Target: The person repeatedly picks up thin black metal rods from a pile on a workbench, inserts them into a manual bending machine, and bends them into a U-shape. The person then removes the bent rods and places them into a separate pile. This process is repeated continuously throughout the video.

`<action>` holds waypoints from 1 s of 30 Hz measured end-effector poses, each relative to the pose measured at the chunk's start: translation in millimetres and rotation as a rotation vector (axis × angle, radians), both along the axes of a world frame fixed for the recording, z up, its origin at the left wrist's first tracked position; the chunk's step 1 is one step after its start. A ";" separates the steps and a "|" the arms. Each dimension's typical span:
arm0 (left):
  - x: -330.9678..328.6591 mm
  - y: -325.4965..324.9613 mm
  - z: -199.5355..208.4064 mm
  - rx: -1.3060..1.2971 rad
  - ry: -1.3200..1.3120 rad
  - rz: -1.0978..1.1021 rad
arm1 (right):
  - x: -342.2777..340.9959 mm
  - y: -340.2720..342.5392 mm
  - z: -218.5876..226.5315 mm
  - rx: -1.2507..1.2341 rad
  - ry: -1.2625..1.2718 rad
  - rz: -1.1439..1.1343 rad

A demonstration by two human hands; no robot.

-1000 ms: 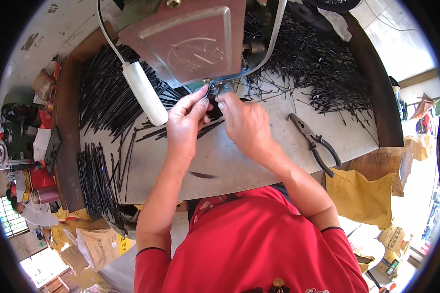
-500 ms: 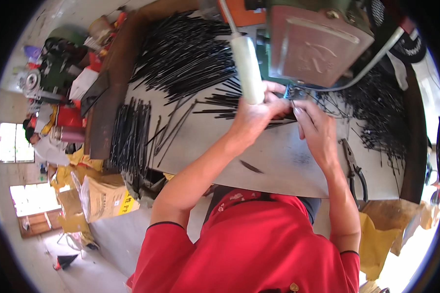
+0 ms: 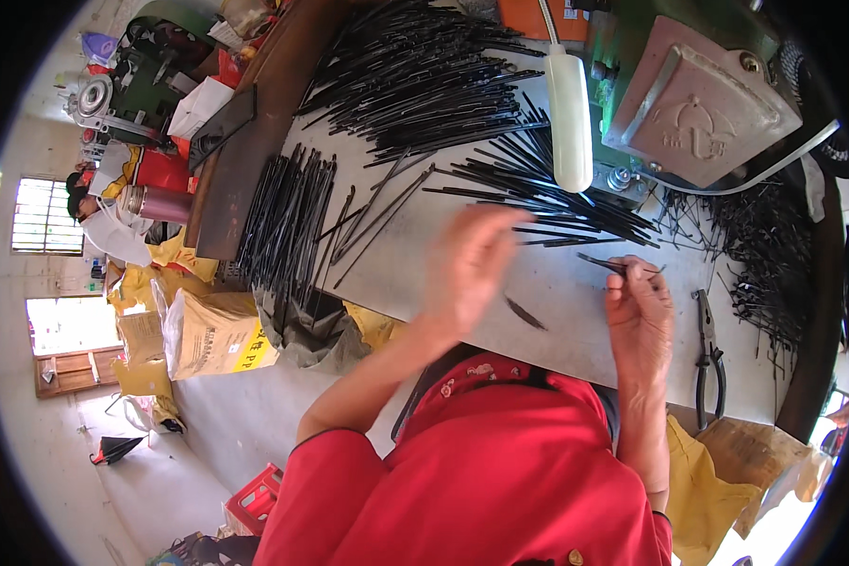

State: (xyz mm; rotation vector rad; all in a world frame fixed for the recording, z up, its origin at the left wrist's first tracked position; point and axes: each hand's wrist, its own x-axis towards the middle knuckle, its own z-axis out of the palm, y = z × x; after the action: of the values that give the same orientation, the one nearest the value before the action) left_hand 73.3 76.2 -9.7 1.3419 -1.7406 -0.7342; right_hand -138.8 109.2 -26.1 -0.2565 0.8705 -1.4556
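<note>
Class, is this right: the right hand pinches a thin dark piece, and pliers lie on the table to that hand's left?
Wrong side: in the head view, the pliers lie on the table to the right of the right hand, which does pinch a thin dark piece.

Table [image 3: 387,274]: rod bundle [image 3: 288,222] at left, rod pile [image 3: 415,85] behind it. Machine [image 3: 698,104] back right, lamp [image 3: 570,123] left of it. Pliers [image 3: 707,330] front right, tangled heap [image 3: 759,222] behind them.

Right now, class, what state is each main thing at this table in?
Left hand: over the tabletop, blurred
Right hand: pinching a thin black rod
Loose black rods: heaped
Pliers: lying unheld
White lamp: hanging, lit or unlit unclear
Pink machine cover: in place
</note>
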 end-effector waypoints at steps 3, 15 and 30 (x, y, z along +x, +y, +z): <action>65.3 -4.1 -14.2 -0.277 -0.621 0.347 | -14.0 -1.4 7.7 -0.068 0.163 0.002; 109.0 35.2 -37.0 -0.274 -0.595 0.471 | -30.2 19.9 25.6 -0.419 1.677 0.074; 188.9 21.7 -43.5 -0.381 -0.754 0.622 | -22.8 13.1 10.6 -0.558 1.706 0.121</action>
State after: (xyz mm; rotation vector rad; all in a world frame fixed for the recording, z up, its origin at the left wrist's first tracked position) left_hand 262.1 97.9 -53.2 1.8627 -1.7017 0.4925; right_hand -161.6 122.3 -15.4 -2.1109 1.6368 -1.0880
